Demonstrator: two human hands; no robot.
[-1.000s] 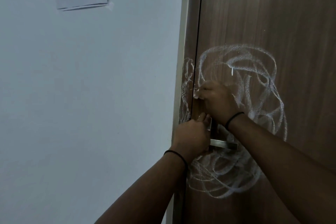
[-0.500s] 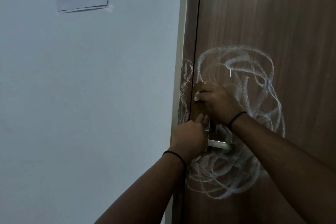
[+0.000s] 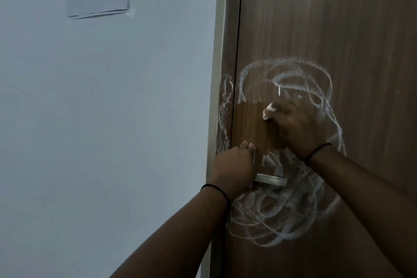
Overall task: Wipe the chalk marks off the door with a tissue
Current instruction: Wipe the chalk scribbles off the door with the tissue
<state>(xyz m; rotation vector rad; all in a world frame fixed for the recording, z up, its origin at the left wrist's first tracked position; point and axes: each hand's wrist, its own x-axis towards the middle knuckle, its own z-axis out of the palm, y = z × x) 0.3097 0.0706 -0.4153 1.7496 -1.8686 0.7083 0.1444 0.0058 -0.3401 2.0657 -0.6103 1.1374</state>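
Dim wall (image 3: 101, 119), brown door (image 3: 338, 29). Right hand (image 3: 295, 124) pinching wadded tissue (image 3: 268, 111) against door, rubbing at 10 o'clock of chalk marks (image 3: 270, 221). Left hand (image 3: 232, 169) gripping handle (image 3: 270, 180), bracing. Tissue likely soft, tearable; bunching tight advisable.

Wood-grain door (image 3: 316, 18), seemingly brushed-metal handle (image 3: 270, 180).

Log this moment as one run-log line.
right hand: pressing tissue on door | left hand: on door handle | chalk marks: cleared patch above handle, rest remains
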